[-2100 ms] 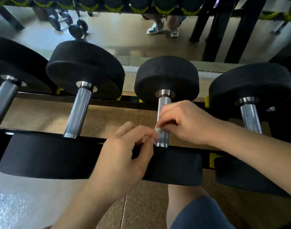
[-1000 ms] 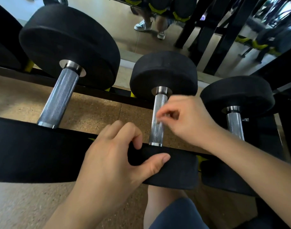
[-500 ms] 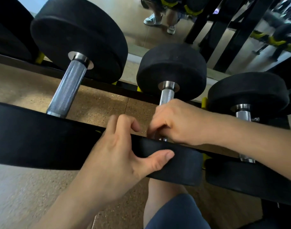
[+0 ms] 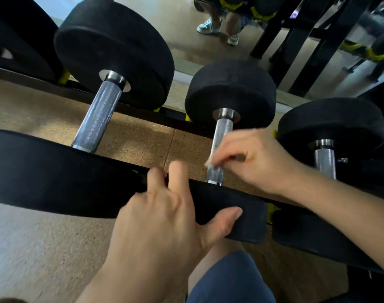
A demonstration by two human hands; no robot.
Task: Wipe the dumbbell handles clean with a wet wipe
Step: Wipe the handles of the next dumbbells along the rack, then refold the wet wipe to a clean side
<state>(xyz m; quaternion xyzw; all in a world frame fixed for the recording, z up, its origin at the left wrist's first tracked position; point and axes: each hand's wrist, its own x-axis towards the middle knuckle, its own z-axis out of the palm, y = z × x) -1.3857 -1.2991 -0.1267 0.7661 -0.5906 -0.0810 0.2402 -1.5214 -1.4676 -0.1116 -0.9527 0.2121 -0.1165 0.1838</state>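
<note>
At the far left, a large dumbbell (image 4: 114, 51) lies across the black rack (image 4: 173, 119), its thick handle (image 4: 97, 119) running toward the camera over the speckled tan floor (image 4: 132, 136). Its near head fills the lower left.

Just right of that, the person's left hand (image 4: 164, 221) rests on the near head of the middle dumbbell (image 4: 230, 92). The grip is closed loosely on that head: the fingers curl over its top edge and the thumb lies stretched along its front face. Below the hand, a knee in blue shorts (image 4: 230, 278) shows.

The middle dumbbell's slim handle (image 4: 222, 132) rises from behind the near head to the far head. The wet wipe (image 4: 208, 164), a small white wad, sits against the lower part of this handle, close to the near head. The right hand (image 4: 256, 160) reaches in from the right, its grip narrowed to a pinch, with the fingertips holding the wipe against the metal and the other fingers curled. The hand is slightly blurred.

Furthest right, a smaller dumbbell (image 4: 333, 123) sits on the rack just beside the middle one, its short handle (image 4: 325, 162) partly hidden behind the right forearm.
</note>
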